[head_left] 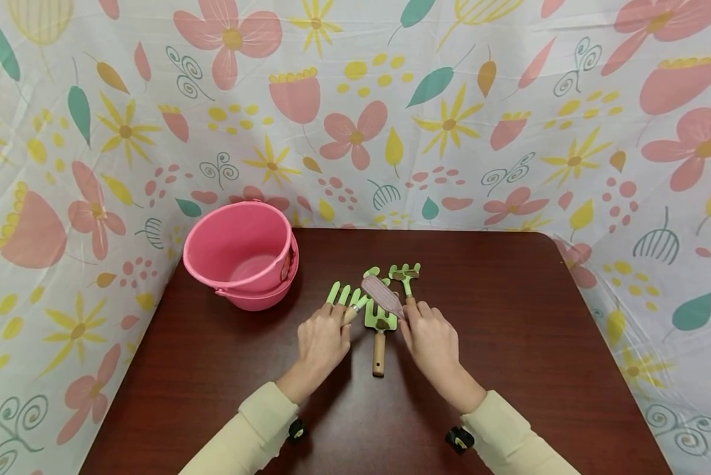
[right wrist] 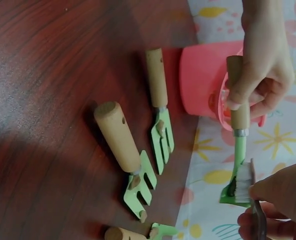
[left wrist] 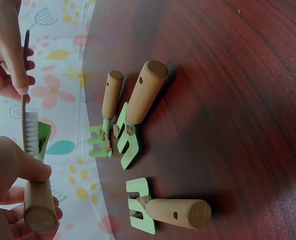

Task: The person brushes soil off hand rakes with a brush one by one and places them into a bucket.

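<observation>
My left hand (head_left: 322, 336) grips the wooden handle of a small green garden trowel (right wrist: 240, 147), raised above the table. Dark dirt shows on its blade in the right wrist view. A brush (head_left: 381, 295) with a pinkish back and white bristles is in my right hand (head_left: 435, 336); its bristles touch the trowel's blade. Below lie a green garden fork (head_left: 379, 349) with a wooden handle, another fork (right wrist: 160, 135) to the left, and a small rake (head_left: 407, 284) to the right. Brown clumps cling to these three.
Pink buckets (head_left: 242, 287), apparently nested, stand at the table's back left. The dark wooden table (head_left: 527, 343) has a flower-printed cloth (head_left: 450, 165) hanging behind and beside it.
</observation>
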Motion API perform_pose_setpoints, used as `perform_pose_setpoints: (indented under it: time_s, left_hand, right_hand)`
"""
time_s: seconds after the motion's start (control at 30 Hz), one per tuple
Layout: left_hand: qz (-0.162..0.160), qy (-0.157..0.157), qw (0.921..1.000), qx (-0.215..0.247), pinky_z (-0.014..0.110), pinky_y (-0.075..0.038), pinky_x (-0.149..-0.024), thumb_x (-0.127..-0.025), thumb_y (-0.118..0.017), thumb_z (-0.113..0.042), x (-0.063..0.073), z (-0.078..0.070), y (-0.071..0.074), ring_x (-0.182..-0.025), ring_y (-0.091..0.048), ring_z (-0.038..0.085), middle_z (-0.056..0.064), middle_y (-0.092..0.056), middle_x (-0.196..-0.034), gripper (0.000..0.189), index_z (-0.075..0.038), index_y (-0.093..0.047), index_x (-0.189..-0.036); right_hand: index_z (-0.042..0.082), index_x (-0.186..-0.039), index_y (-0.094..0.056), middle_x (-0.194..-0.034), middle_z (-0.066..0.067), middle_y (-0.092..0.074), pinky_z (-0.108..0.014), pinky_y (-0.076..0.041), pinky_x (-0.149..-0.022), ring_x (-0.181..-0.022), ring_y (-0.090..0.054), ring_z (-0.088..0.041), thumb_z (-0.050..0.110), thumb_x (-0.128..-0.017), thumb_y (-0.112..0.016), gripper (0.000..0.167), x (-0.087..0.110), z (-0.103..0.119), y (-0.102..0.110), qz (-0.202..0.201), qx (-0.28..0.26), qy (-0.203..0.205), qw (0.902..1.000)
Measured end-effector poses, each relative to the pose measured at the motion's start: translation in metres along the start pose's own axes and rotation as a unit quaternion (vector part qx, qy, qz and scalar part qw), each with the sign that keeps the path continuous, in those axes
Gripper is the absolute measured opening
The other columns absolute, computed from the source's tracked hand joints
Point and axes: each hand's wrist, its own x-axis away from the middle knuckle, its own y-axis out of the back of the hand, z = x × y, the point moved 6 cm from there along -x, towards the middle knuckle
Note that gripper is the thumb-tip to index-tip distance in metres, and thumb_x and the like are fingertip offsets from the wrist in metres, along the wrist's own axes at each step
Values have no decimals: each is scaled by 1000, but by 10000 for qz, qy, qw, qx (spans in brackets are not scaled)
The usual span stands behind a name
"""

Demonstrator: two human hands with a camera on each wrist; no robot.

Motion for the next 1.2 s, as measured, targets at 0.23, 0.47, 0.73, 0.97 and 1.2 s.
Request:
perform_pose_setpoints:
  time_s: [0.23, 0.47, 0.73, 0.97, 1.2]
  left_hand:
    - [-115, -11, 9999, 7, 35, -42, -42, -68, -76, -22, 0, 3, -1, -57, -56, 20, 2, -56, -70, 24, -14, -65, -87]
    - [-119, -16, 9999, -24, 35, -42, -42, -67, -76, -22, 0, 2, -1, -58, -56, 20, 2, -56, -71, 24, -14, -65, -87]
    - [-135, 4, 9999, -63, 35, -43, -43, -67, -77, -22, -1, 3, -1, -59, -56, 20, 2, -57, -72, 26, -15, -66, -89]
    - [-183, 73, 9998, -11, 37, -44, -44, -66, -76, -20, -2, 6, 2, -60, -58, 22, 3, -57, -72, 26, -14, -66, -89]
    - [-130, 94, 9998, 70, 37, -44, -45, -68, -75, -20, -4, 7, 3, -61, -58, 21, 2, -57, -72, 24, -15, -66, -90]
  right_hand:
    - [8, -90, -66, -76, -6, -59, -36, -44, -42, -59, -54, -24, 17, -74, -75, 21, 0, 0, 5, 261, -75, -123, 9996]
    - [7, -88, -66, -73, -6, -58, -36, -44, -42, -59, -56, -24, 16, -73, -76, 20, 1, -3, 8, 456, -135, -184, 9987]
    - [6, -86, -67, -71, -6, -58, -34, -42, -40, -57, -55, -23, 14, -71, -77, 20, 2, -4, 14, 415, -193, -180, 9988]
    - [7, -86, -67, -71, -5, -58, -34, -41, -40, -57, -55, -23, 14, -70, -77, 20, 6, -6, 16, 376, -169, -162, 9990]
    - [8, -89, -68, -74, -4, -60, -33, -41, -41, -58, -54, -22, 16, -72, -76, 20, 9, -9, 15, 183, -178, -80, 9996]
